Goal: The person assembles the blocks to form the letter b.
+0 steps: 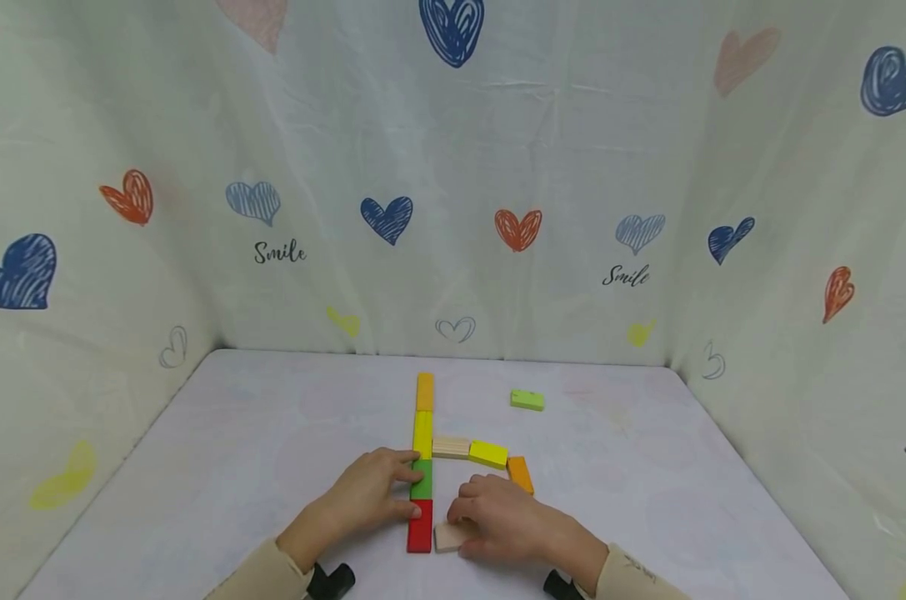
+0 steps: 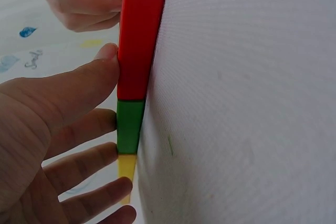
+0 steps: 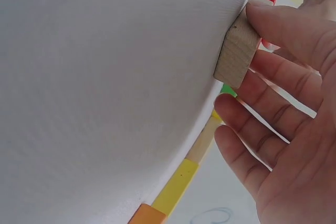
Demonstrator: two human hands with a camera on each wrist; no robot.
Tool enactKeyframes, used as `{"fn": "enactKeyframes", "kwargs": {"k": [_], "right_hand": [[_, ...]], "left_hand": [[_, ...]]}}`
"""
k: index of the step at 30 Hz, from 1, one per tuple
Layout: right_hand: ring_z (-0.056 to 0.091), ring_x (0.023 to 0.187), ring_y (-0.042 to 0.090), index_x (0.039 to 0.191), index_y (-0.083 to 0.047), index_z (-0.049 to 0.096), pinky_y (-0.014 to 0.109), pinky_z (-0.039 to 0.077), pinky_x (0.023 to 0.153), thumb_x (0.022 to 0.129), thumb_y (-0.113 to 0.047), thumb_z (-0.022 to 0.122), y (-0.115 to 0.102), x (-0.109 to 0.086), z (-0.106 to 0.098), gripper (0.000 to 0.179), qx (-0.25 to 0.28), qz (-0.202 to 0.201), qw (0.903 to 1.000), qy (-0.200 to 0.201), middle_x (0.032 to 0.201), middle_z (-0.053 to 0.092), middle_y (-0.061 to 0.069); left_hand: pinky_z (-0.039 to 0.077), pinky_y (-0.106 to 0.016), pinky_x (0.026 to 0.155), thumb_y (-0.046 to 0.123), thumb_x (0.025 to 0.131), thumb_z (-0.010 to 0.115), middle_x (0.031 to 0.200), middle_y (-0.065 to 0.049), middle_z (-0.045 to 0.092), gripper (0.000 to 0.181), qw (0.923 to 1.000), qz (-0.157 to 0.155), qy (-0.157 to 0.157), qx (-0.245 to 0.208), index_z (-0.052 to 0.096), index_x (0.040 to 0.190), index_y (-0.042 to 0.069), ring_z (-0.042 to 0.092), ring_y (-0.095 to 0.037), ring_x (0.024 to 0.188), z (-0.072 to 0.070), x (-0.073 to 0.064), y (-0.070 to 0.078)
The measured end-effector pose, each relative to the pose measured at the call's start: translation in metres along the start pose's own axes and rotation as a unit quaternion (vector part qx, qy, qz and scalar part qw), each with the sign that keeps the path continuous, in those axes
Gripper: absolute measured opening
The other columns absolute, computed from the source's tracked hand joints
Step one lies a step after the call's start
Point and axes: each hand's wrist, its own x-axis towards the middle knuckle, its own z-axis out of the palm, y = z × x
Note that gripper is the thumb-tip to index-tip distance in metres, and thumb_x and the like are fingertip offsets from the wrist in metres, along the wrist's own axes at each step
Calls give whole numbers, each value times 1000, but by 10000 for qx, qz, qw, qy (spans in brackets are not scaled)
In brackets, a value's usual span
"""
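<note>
A straight column of blocks runs away from me: a red block point(image 1: 420, 533) nearest, then a green block point(image 1: 425, 482), a yellow block point(image 1: 422, 429) and an orange block point(image 1: 425, 392). My left hand point(image 1: 362, 493) rests along the column's left side, thumb on the red block and extended fingers by the green and yellow ones. Low on the right, my right hand point(image 1: 505, 518) pinches a plain wooden block point(image 3: 235, 56) between thumb and fingers. That block's left end is close beside the red block's near end.
From the column's yellow block, another plain wooden block point(image 1: 450, 447), a yellow block point(image 1: 488, 454) and an orange block point(image 1: 521, 473) curve rightward. A light green block point(image 1: 527, 401) lies apart, farther back. A heart-printed curtain point(image 1: 453, 283) surrounds the white table point(image 1: 610, 433).
</note>
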Motion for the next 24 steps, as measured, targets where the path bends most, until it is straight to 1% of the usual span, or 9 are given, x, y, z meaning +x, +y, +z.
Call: {"fn": "enactKeyframes", "kwargs": {"k": [7,14,24], "right_hand": [[43,78,-1,106,-27,67,12,38,70,83,-40,73,-3,2,-1,27,16,19,10000,-73,89,53,-19],[43,79,-1,106,-26,67,12,38,70,83,-39,73,-4,3,-1,27,38,-5,10000,-88,90,53,-19],[43,79,-1,107,-26,67,12,38,71,84,-39,73,-5,3,-2,27,67,10,9999,-109,90,53,-19]], "left_hand": [[44,-49,97,40,74,81,131,-3,59,48,10000,9,71,-15,71,116,18,52,-27,118,1,-1,0],[44,-48,97,40,74,81,131,-2,59,49,10000,-53,21,-28,71,116,19,52,-27,118,1,-1,1],[44,-48,97,40,74,81,131,-3,59,48,10000,32,61,15,72,116,18,53,-27,117,0,-1,1]]}}
